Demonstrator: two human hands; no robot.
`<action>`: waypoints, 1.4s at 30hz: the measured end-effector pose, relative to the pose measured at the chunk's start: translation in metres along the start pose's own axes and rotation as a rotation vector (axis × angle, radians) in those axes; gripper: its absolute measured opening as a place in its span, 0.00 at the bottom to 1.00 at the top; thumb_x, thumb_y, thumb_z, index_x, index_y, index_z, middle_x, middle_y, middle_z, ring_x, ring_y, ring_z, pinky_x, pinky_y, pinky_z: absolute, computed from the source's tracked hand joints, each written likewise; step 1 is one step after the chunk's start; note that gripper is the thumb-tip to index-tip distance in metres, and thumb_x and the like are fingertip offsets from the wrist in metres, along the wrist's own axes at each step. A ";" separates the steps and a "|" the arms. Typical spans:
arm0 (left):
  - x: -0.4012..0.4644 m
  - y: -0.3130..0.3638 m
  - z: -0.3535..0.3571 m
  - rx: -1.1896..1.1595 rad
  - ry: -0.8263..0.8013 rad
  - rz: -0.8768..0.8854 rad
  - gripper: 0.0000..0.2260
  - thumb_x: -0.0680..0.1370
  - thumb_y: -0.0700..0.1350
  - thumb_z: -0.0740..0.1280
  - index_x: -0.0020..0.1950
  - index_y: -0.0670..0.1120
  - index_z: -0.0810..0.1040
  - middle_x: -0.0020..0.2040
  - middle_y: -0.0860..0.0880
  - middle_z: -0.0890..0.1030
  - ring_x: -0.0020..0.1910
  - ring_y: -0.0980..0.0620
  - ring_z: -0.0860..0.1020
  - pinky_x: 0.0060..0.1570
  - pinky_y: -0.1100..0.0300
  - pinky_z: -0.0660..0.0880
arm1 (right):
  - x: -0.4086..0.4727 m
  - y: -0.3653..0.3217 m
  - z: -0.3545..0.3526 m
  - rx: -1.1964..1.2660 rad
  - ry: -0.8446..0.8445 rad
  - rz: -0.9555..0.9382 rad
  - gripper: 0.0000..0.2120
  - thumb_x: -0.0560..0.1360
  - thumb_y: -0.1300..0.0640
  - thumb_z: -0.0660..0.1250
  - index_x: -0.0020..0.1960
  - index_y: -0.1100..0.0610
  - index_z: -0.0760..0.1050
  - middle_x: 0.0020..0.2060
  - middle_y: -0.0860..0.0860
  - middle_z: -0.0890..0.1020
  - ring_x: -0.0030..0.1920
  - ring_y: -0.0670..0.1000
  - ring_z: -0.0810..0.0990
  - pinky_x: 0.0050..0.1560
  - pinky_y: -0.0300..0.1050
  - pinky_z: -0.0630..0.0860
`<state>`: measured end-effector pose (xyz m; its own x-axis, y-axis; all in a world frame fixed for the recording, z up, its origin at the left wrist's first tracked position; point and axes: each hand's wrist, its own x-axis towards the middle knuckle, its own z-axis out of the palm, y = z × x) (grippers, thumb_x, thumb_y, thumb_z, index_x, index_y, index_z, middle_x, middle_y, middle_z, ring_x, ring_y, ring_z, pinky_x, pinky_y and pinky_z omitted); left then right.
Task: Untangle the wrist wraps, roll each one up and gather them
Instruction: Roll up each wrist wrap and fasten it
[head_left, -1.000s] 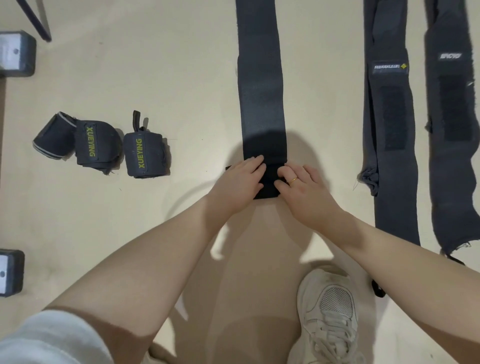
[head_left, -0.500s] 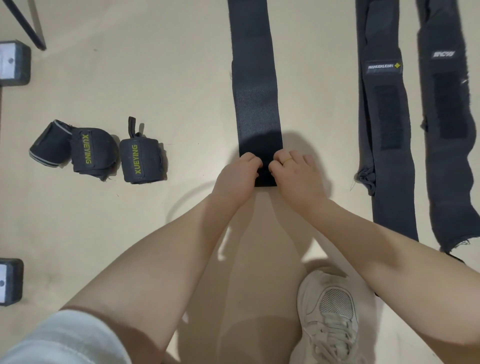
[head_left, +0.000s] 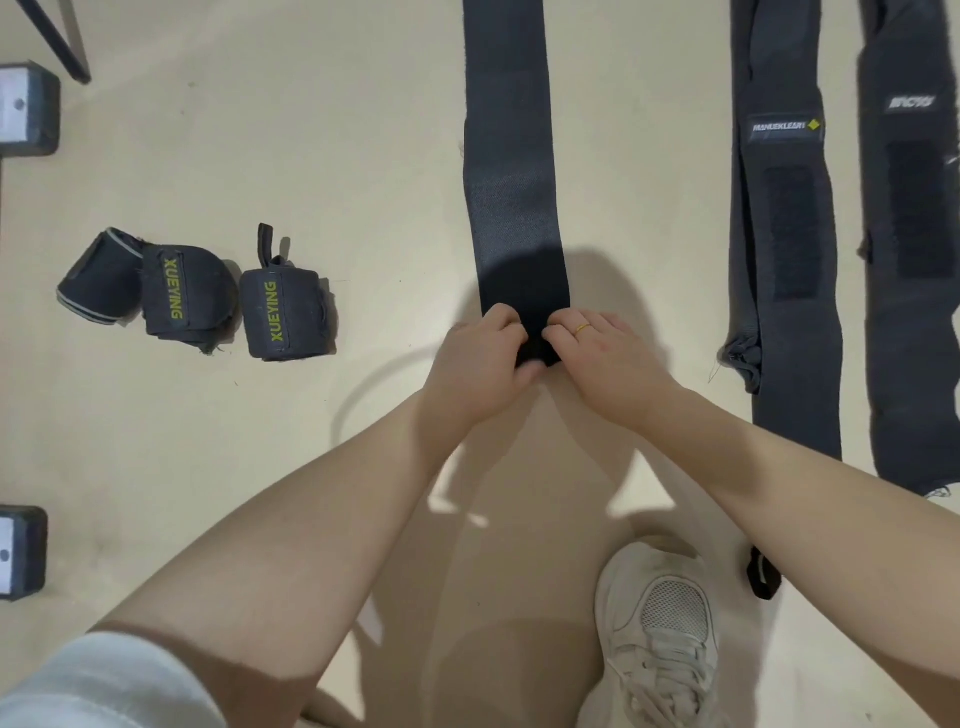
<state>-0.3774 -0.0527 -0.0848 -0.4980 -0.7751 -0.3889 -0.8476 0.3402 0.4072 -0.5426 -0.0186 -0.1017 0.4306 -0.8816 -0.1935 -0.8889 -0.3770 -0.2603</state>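
Note:
A long dark wrist wrap (head_left: 511, 171) lies flat on the beige floor and runs away from me. Its near end is curled into a small roll between my hands. My left hand (head_left: 480, 358) and my right hand (head_left: 605, 358) both pinch that roll with curled fingers. Three rolled-up wraps lie together at the left: one with a grey edge (head_left: 96, 278) and two marked XUEYING (head_left: 182, 293) (head_left: 283, 314). Two more flat wraps stretch out at the right, one labelled MANUEKLEAR (head_left: 787, 249) and one at the frame's edge (head_left: 917, 249).
My beige sneaker (head_left: 660, 634) stands on the floor below my right forearm. Two dark blocks with white faces sit at the left edge, one far (head_left: 26, 109) and one near (head_left: 21, 551). A thin black bar (head_left: 57, 41) slants across the top left corner.
My fingers went from lying flat on the wrap's near end to curling over it, and the end has been turned up into a small roll. Both hands sit closer together.

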 end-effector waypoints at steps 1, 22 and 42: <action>-0.003 -0.001 0.001 0.041 -0.039 0.021 0.18 0.77 0.50 0.65 0.61 0.40 0.76 0.66 0.46 0.70 0.52 0.44 0.76 0.56 0.55 0.68 | -0.002 0.001 0.000 0.029 -0.003 -0.010 0.17 0.68 0.63 0.52 0.47 0.63 0.78 0.47 0.58 0.81 0.42 0.58 0.82 0.42 0.46 0.76; 0.006 -0.010 0.000 0.051 0.144 -0.046 0.12 0.80 0.46 0.61 0.61 0.46 0.75 0.56 0.45 0.76 0.54 0.43 0.73 0.48 0.55 0.63 | 0.012 -0.004 -0.007 0.233 0.114 0.280 0.12 0.74 0.56 0.66 0.54 0.59 0.80 0.58 0.56 0.77 0.55 0.62 0.75 0.54 0.56 0.71; -0.027 -0.002 0.017 0.291 0.186 0.184 0.12 0.63 0.36 0.72 0.45 0.43 0.79 0.38 0.48 0.78 0.36 0.47 0.78 0.40 0.58 0.63 | -0.025 -0.009 0.013 -0.151 0.132 0.102 0.13 0.70 0.63 0.65 0.54 0.62 0.73 0.43 0.55 0.82 0.42 0.56 0.82 0.64 0.57 0.65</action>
<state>-0.3657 -0.0234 -0.0896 -0.6275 -0.7612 -0.1638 -0.7770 0.5987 0.1943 -0.5437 0.0103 -0.1065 0.3217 -0.9432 -0.0831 -0.9444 -0.3134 -0.0993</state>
